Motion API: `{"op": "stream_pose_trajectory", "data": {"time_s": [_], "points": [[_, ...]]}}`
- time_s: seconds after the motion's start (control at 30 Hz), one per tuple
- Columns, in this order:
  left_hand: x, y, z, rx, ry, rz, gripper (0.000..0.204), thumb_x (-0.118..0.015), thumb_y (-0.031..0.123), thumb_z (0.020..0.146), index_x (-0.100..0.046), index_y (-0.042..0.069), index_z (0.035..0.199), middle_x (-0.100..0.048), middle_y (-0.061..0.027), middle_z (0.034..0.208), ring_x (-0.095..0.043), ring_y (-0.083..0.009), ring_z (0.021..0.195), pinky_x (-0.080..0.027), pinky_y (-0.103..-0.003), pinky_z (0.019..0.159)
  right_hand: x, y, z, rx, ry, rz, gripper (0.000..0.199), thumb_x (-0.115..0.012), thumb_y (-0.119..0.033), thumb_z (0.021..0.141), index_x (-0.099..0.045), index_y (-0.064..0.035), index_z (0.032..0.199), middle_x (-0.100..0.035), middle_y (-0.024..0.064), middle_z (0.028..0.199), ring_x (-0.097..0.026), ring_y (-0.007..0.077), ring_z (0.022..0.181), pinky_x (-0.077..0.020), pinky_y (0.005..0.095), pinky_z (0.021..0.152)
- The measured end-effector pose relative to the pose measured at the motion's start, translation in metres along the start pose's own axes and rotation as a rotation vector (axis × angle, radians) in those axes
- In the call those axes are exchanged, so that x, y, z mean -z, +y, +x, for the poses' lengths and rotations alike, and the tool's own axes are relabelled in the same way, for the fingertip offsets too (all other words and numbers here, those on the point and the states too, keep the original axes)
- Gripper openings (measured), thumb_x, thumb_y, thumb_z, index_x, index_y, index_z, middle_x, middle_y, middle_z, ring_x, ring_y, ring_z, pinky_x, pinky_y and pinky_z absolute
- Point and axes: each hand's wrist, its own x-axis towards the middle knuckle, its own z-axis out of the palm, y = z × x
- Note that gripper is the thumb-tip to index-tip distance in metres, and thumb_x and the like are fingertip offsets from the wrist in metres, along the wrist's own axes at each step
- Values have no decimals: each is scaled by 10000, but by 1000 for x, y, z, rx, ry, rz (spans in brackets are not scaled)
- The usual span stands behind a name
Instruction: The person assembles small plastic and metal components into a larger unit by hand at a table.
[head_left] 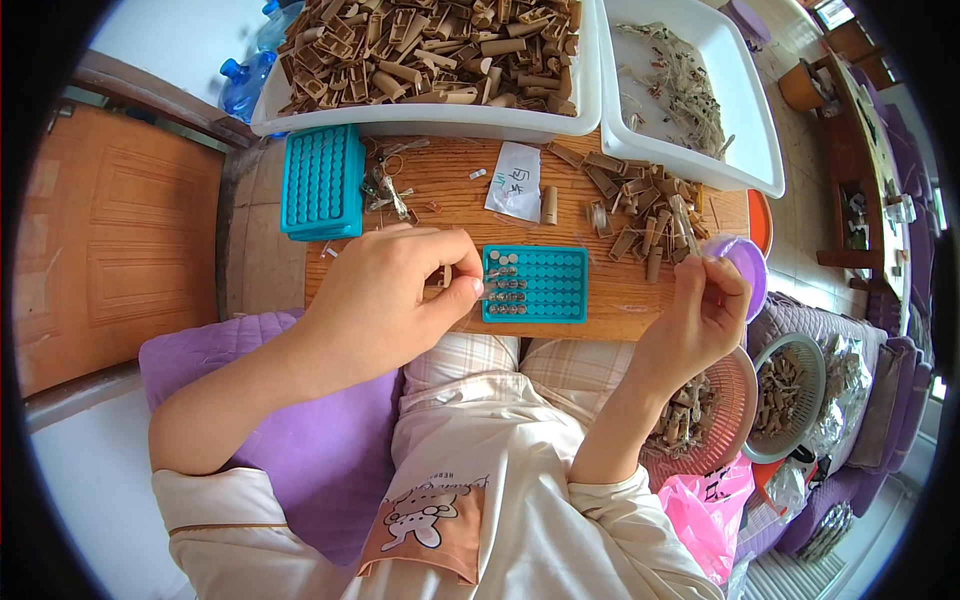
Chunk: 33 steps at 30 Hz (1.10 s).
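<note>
My left hand (405,280) is closed in a pinch at the left edge of a teal tray (555,285) with rows of round wells. Whatever lies between its thumb and forefinger is too small to name. Small round silvery pieces (508,283) fill several wells on the tray's left side. My right hand (705,310) is raised to the right of the tray, fingers pinched on the lower end of a thin bundle of pale wire (685,222). That bundle points up and away, over a pile of brown plastic casings (650,205).
Stacked teal trays (322,185) stand at the table's left. Behind are a white bin of brown casings (430,55) and a white tub of wire strands (670,85). A paper slip (515,180) lies mid-table. A purple container (742,270) and baskets (725,400) stand at right.
</note>
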Motion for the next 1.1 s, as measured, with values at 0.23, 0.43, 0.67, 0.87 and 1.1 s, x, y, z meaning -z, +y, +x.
{"op": "stream_pose_trajectory", "data": {"time_s": [0.23,0.43,0.67,0.87,1.1], "points": [[-19,-7,16,209,-192,-63,136,-578,141,726,-573,10,761,-557,-70,645,-513,-158,552,-391,-289,510,12,6,10,21,84,-23,114,-545,96,734,-513,0,785,-510,33,800,-474,60,671,-405,166,598],[-69,-28,75,153,-191,-194,168,-571,203,712,-617,47,753,-613,-83,688,-593,-224,636,-447,-326,592,25,0,16,-45,112,127,116,-542,75,745,-521,-24,802,-519,13,773,-489,57,663,-413,166,600],[-114,-31,114,516,5,-420,525,-519,381,794,-350,113,1213,-557,-41,987,-507,-96,717,-410,-259,575,45,1,14,-167,79,303,104,-544,62,754,-516,-26,800,-519,21,777,-508,74,664,-414,165,603],[-89,43,59,375,-495,-906,482,-442,438,830,-393,84,1154,-564,-45,968,-362,-39,575,-315,-175,488,43,-2,13,-189,99,401,95,-529,65,767,-504,-12,815,-511,40,823,-515,76,695,-452,191,644],[-91,37,69,258,-197,-909,216,-494,232,830,-517,64,964,-592,-25,865,-374,-33,572,-329,-162,492,48,-12,10,-316,-6,646,74,-496,34,802,-486,-28,842,-527,54,804,-549,102,712,-474,202,658]]}}
